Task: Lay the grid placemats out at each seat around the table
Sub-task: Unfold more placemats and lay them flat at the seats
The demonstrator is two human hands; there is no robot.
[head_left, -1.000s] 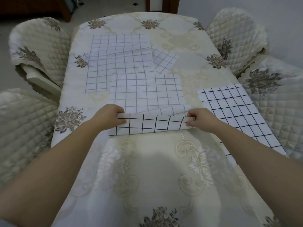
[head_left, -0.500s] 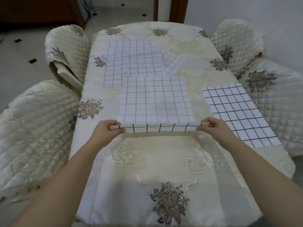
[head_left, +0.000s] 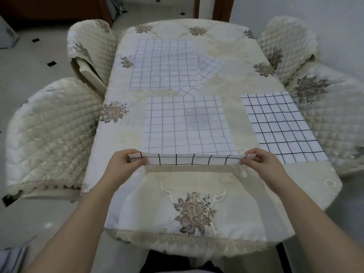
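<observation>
A white placemat with a black grid (head_left: 187, 127) lies in the middle of the table, pale underside up. Its near edge is turned up and shows the dark grid. My left hand (head_left: 124, 164) pinches the near left corner and my right hand (head_left: 262, 162) pinches the near right corner, with the edge stretched between them just above the cloth. A second placemat (head_left: 279, 127) lies flat, grid side up, at the right-hand seat. Overlapping placemats (head_left: 165, 64) lie in a loose pile at the far left of the table.
The table (head_left: 197, 203) wears a cream embroidered cloth with flower motifs and a lace hem. Quilted chairs stand on the left (head_left: 49, 133) (head_left: 90, 46) and on the right (head_left: 334, 119) (head_left: 285, 42). Tiled floor lies to the left.
Both hands have drawn the placemat's near edge toward me, pulling the mat off the far pile. My view has backed away, so more of the table's near end shows.
</observation>
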